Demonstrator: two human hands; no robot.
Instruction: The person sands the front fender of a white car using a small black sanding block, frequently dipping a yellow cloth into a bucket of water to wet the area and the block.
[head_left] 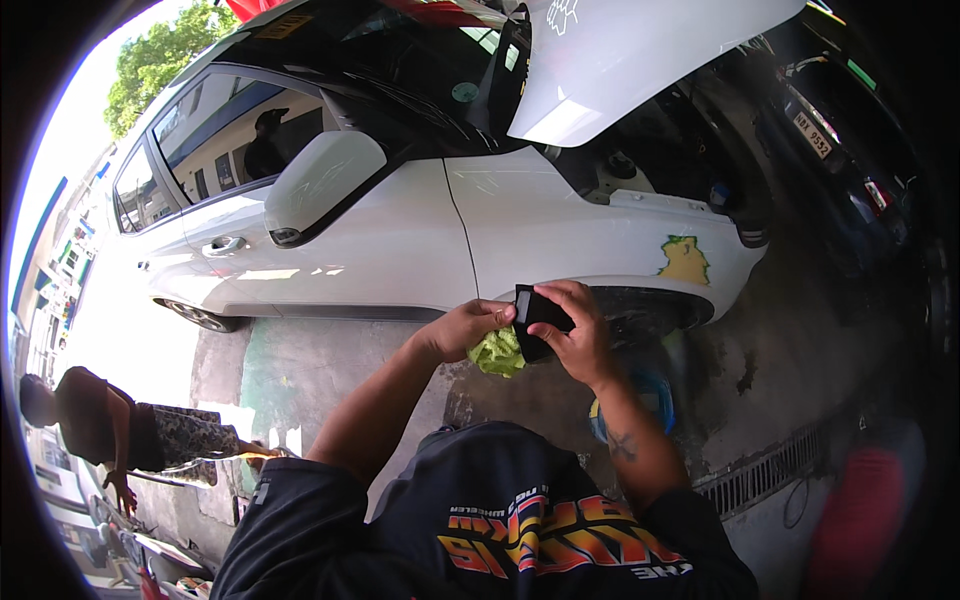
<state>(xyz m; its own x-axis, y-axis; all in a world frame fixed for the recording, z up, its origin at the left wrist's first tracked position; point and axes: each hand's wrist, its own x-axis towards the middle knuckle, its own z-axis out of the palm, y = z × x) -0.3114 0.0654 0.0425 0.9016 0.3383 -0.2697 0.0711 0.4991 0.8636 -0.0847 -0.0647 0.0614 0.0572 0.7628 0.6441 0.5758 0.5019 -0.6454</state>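
In front of me, by the white car's front wheel arch, both my hands are raised close together. My right hand [575, 325] grips a flat black rectangular piece [536, 312] with a grey strip at its left end; its exact kind I cannot tell. My left hand [470, 328] is closed on a crumpled lime-green cloth [497, 354], which hangs below the fingers. My left thumb and fingertips also meet the black piece's left edge. Beyond them, the white car [375, 235] has a yellow patch with green edges [685, 261] on its front fender.
The car's hood [610, 70] is raised, and its side mirror [325, 182] juts toward me. A blue bucket [655, 398] stands on the floor behind my right forearm. A drain grate [765, 470] runs at the right. Another person [110, 425] is at the left; a dark car [830, 150] stands far right.
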